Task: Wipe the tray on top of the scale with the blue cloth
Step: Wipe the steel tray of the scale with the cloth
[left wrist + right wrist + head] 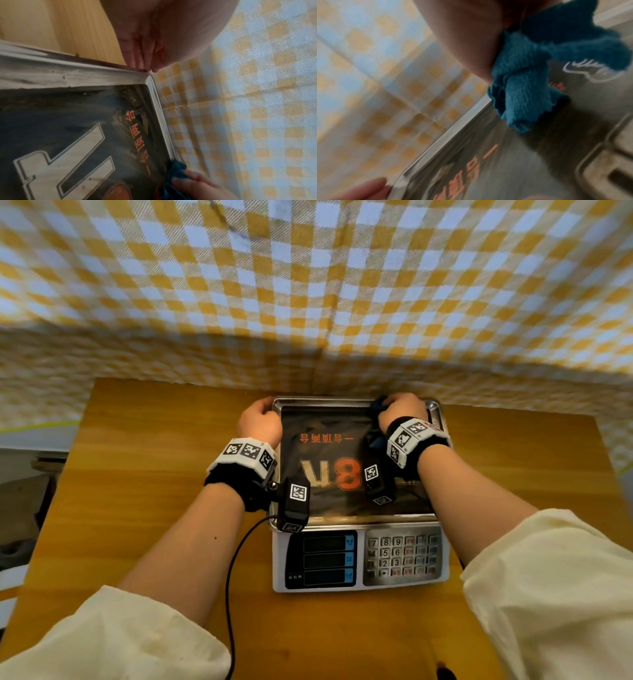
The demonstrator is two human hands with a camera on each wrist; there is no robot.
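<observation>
Resting on a white scale (359, 563), a steel tray (346, 402) with a dark printed liner sits on a wooden table (154, 474), the checked fabric (308, 285) hanging behind. Left hand (258, 421): fingers curled at the tray's far left corner, fingertips (137, 63) touching its rim. Right hand (402, 409): closed around the bunched blue cloth (520, 86), which is pressed onto the liner near the tray's far edge, right of centre. Both wrists carry marker-covered camera bands (245, 455).
</observation>
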